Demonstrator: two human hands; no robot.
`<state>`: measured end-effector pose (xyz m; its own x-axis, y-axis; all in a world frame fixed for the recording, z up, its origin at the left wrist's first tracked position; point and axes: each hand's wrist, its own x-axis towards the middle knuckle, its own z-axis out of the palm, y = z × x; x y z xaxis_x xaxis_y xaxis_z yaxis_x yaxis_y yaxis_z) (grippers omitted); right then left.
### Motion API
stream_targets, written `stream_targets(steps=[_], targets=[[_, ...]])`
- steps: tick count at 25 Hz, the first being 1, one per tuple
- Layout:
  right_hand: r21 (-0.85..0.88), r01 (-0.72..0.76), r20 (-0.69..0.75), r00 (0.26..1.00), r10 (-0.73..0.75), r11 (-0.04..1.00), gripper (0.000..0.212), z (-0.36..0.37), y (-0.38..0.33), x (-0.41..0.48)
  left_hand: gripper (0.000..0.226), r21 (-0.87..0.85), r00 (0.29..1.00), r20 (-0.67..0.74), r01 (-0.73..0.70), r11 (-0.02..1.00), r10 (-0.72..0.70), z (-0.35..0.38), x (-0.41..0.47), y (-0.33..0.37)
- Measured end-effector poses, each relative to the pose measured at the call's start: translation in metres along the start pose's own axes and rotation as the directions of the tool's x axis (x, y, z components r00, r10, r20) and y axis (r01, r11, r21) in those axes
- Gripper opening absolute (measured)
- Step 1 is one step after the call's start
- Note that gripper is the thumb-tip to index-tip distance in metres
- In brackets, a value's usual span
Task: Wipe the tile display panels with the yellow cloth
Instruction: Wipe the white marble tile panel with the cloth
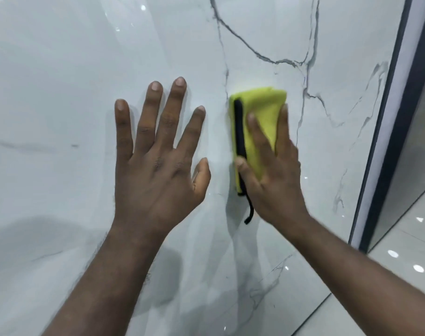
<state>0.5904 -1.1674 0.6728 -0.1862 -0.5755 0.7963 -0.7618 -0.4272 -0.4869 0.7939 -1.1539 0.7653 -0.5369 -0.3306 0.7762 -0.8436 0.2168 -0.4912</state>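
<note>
A glossy white marble-look tile panel (85, 69) with grey veins fills most of the view. My left hand (158, 161) lies flat on it with fingers spread and straight. To its right, my right hand (272, 173) presses a folded yellow cloth (260, 110) with a black edge and dangling black loop against the panel. The fingers lie straight over the cloth, and its upper part sticks out above the fingertips.
A dark vertical frame (386, 141) borders the panel on the right. Beyond it stands another glossy panel (415, 151). Shiny pale floor tiles (400, 258) with light reflections show at the lower right.
</note>
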Motion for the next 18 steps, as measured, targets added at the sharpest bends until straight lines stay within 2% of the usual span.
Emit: stream_targets(steps=[1, 2, 3, 4, 5, 6, 7, 8, 9, 10, 11, 12, 13, 14, 15, 17, 18], targets=[[-0.021, 0.042, 0.018, 0.999, -0.041, 0.999, 0.071, 0.004, 0.001, -0.012, 0.066, -0.002, 1.000, -0.017, 0.011, 1.000, -0.011, -0.001, -0.006, -0.008], [-0.011, -0.023, -0.008, 1.000, 0.023, 1.000, 0.071, 0.007, 0.003, -0.012, 0.066, -0.001, 1.000, -0.024, 0.015, 1.000, -0.015, -0.002, -0.011, -0.014], [0.072, -0.206, -0.061, 0.976, 0.211, 0.976, 0.071, 0.009, 0.007, -0.003, 0.067, -0.003, 1.000, -0.026, 0.006, 1.000, -0.006, -0.001, -0.016, -0.018], [0.217, -0.413, -0.075, 0.896, 0.437, 0.884, 0.071, 0.009, 0.005, 0.011, 0.067, -0.005, 0.999, -0.032, -0.013, 1.000, 0.013, 0.001, -0.021, -0.021], [0.290, -0.523, -0.074, 0.822, 0.564, 0.801, 0.071, 0.010, -0.004, 0.022, 0.066, -0.004, 0.999, -0.045, -0.031, 1.000, 0.031, 0.004, -0.024, -0.022], [0.270, -0.526, -0.093, 0.819, 0.566, 0.806, 0.071, 0.011, -0.015, 0.024, 0.065, 0.005, 0.997, -0.062, -0.043, 0.999, 0.044, 0.007, -0.027, -0.022], [0.199, -0.425, -0.129, 0.882, 0.453, 0.883, 0.071, 0.015, -0.026, 0.015, 0.065, 0.019, 0.996, -0.074, -0.053, 0.998, 0.054, 0.010, -0.028, -0.022], [0.114, -0.263, -0.133, 0.952, 0.277, 0.958, 0.070, 0.023, -0.033, -0.004, 0.065, 0.033, 0.995, -0.081, -0.063, 0.997, 0.066, 0.013, -0.030, -0.021], [0.048, -0.118, -0.081, 0.989, 0.122, 0.992, 0.070, 0.030, -0.037, -0.027, 0.065, 0.042, 0.993, -0.083, -0.080, 0.996, 0.084, 0.015, -0.031, -0.021], [0.023, -0.063, -0.042, 0.997, 0.064, 0.998, 0.069, 0.034, -0.034, -0.044, 0.065, 0.051, 0.991, -0.080, -0.103, 0.993, 0.107, 0.016, -0.032, -0.021], [0.047, -0.124, -0.039, 0.991, 0.126, 0.991, 0.070, 0.037, -0.026, -0.050, 0.065, 0.062, 0.989, -0.071, -0.127, 0.990, 0.132, 0.016, -0.032, -0.021], [0.139, -0.304, -0.061, 0.947, 0.315, 0.942, 0.071, 0.038, -0.016, -0.044, 0.065, 0.073, 0.987, -0.055, -0.149, 0.986, 0.153, 0.016, -0.033, -0.020], [0.289, -0.511, -0.051, 0.836, 0.546, 0.810, 0.072, 0.035, -0.009, -0.029, 0.066, 0.081, 0.985, -0.034, -0.163, 0.983, 0.167, 0.016, -0.033, -0.019], [0.383, -0.609, -0.033, 0.743, 0.669, 0.695, 0.073, 0.028, -0.008, -0.011, 0.067, 0.087, 0.985, -0.016, -0.168, 0.982, 0.170, 0.015, -0.032, -0.018], [0.388, -0.600, -0.063, 0.740, 0.670, 0.700, 0.072, 0.025, -0.011, -0.001, 0.068, 0.099, 0.985, -0.006, -0.169, 0.981, 0.170, 0.014, -0.033, -0.018], [0.286, -0.358, -0.164, 0.896, 0.413, 0.889, 0.069, 0.028, -0.019, -0.011, 0.067, 0.130, 0.984, -0.006, -0.175, 0.976, 0.177, 0.014, -0.033, -0.019], [0.220, -0.240, -0.141, 0.951, 0.274, 0.946, 0.068, 0.034, -0.019, -0.028, 0.066, 0.135, 0.984, -0.013, -0.172, 0.976, 0.176, 0.013, -0.032, -0.018]])
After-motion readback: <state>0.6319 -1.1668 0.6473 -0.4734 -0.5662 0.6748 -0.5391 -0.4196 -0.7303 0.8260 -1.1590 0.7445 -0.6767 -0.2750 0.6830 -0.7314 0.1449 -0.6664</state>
